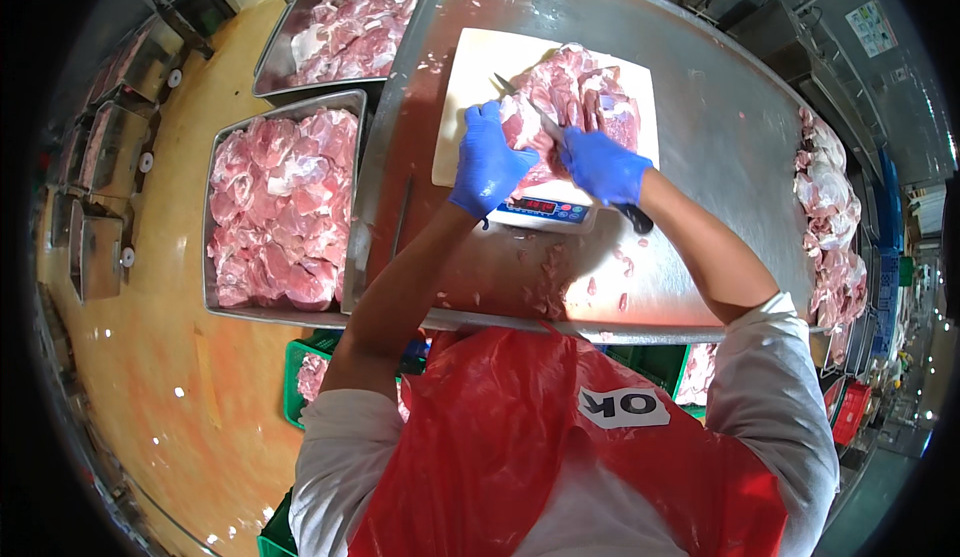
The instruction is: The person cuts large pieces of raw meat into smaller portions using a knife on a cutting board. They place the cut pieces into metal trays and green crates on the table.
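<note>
A white cutting board (455,82) sits on the steel table, carrying several pieces of raw pink meat (565,82). My left hand (487,162), in a blue glove, grips the left edge of the meat, its thumb toward the right. In my right hand (603,167), also gloved in blue, is a knife (548,125) with a dark handle. Its blade points to the upper left and lies across the meat; my fingers cover part of the handle. Just below the board shows a digital scale (540,212) with a lit display. Part of the scale is hidden.
Two steel tubs (212,267) of meat stand left of the steel table (700,257). More meat (830,207) is heaped along its right edge. A thin rod (403,215) lies near my left forearm. Green crates (292,382) sit below the front edge. Loaded carts (105,157) stand far left.
</note>
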The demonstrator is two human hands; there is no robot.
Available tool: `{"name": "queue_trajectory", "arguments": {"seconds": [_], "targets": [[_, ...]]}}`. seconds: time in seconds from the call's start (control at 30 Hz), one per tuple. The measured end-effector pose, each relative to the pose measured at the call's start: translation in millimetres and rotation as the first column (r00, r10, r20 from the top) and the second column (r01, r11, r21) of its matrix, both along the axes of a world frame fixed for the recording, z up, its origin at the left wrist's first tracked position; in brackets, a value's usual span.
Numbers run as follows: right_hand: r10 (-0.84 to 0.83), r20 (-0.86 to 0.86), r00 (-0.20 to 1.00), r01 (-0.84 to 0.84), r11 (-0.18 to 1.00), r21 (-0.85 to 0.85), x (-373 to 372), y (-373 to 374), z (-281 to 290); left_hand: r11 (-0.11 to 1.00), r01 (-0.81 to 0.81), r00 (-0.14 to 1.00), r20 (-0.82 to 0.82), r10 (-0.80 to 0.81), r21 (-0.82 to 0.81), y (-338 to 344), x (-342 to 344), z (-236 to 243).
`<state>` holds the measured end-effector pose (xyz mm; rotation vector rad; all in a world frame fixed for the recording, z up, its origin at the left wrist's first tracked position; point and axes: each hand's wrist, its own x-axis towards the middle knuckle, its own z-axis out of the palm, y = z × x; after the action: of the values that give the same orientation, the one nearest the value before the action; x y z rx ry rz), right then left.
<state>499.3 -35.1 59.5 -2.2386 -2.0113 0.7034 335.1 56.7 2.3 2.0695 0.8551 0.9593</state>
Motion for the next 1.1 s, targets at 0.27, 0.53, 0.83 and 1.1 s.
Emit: {"name": "queue_trajectory", "arguments": {"seconds": [0.27,0.53,0.83,1.1], "targets": [[-0.139,0.061,0.988,0.148,0.973,-0.175,-28.0,-125.9,-18.0,0.978,0.019,0.998,0.052,-0.030,0.208,13.3,-8.7,-14.9],[-0.281,-0.091,0.955,0.281,0.959,-0.012,-19.0,-173.4,50.0,0.841,0.252,0.968,0.120,-0.221,-0.480,37.9,-4.6,17.3],[-0.242,-0.154,0.958,0.262,0.956,0.129,-32.0,31.3,32.7,0.969,0.046,0.999,0.014,-0.043,-0.242,32.9,0.4,8.1],[-0.267,0.045,0.963,0.266,0.964,0.022,-53.8,26.4,3.2,0.980,0.057,0.992,-0.100,-0.077,-0.189,20.3,-7.9,13.8]]}}
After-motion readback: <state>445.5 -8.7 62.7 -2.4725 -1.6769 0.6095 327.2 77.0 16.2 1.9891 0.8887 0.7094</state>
